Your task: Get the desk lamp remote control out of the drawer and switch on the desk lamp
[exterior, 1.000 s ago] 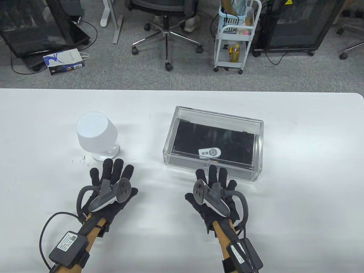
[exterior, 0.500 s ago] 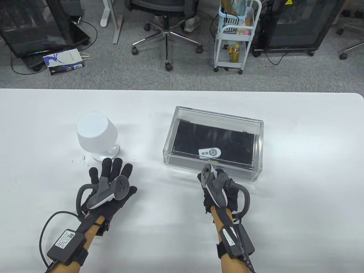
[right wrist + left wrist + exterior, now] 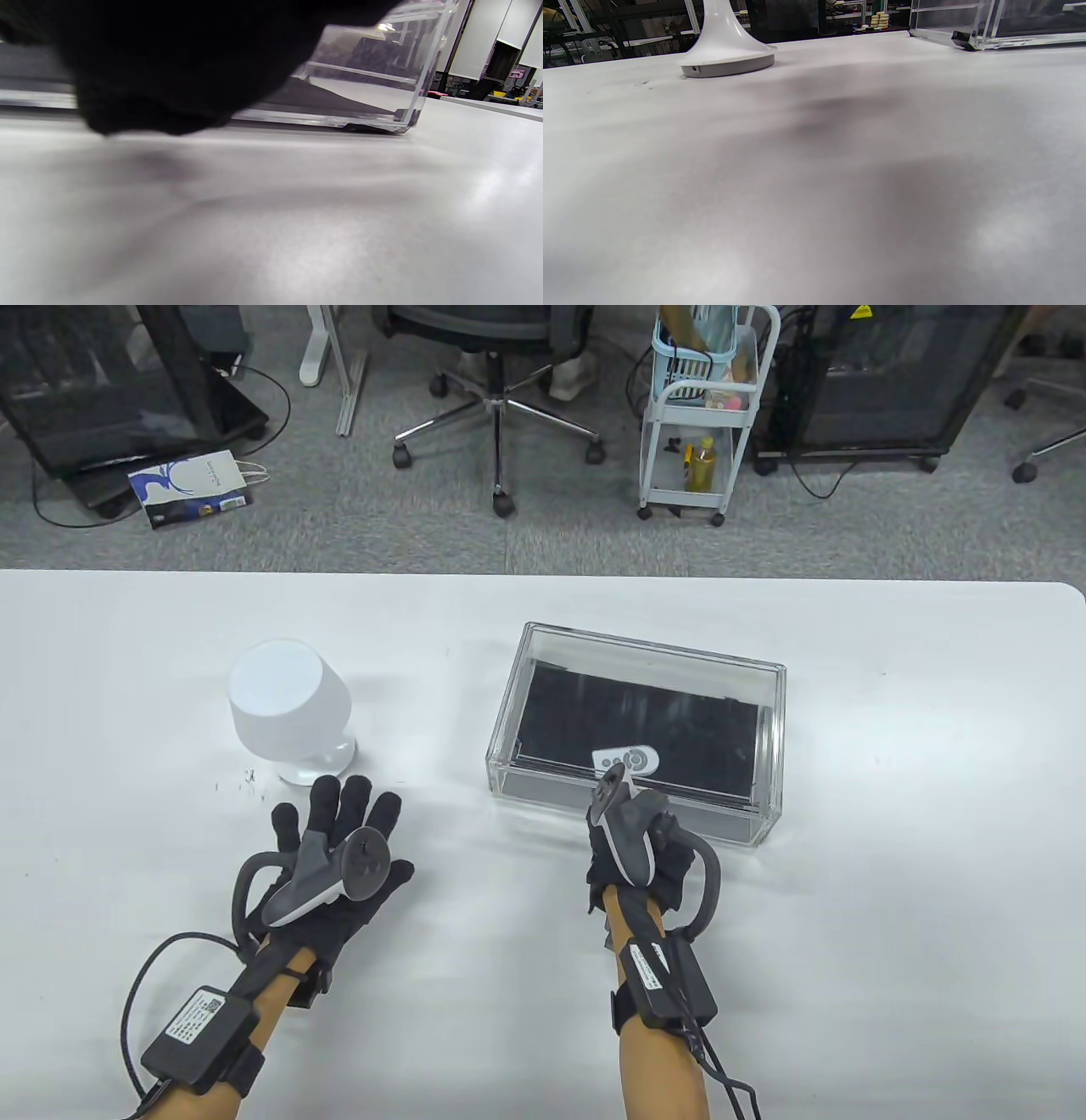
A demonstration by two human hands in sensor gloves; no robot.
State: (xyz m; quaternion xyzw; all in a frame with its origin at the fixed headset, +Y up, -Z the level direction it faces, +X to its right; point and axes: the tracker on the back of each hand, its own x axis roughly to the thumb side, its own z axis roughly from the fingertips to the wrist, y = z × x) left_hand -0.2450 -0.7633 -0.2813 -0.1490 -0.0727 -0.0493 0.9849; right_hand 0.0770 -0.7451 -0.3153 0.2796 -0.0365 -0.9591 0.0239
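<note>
A clear acrylic drawer box [image 3: 652, 646] stands right of centre, with a black liner. The small white remote [image 3: 635, 759] lies inside near its front wall. The white desk lamp [image 3: 284, 700] stands at the left, unlit; its base shows in the left wrist view [image 3: 727, 63]. My left hand [image 3: 339, 823] lies flat on the table with fingers spread, just in front of the lamp base. My right hand [image 3: 632, 836] is turned on its side against the box's front wall, below the remote. Its fingers are hidden under the tracker. It fills the top of the right wrist view [image 3: 169, 63] as a dark mass.
The box's left corner shows in the left wrist view [image 3: 984, 29] and its front wall in the right wrist view [image 3: 373, 84]. The white table [image 3: 891, 942] runs wide around both hands. An office chair [image 3: 496, 356] and a small cart [image 3: 700, 415] stand on the floor beyond.
My right hand has turned from flat onto its side and moved forward to the box's front wall. My left hand has barely moved.
</note>
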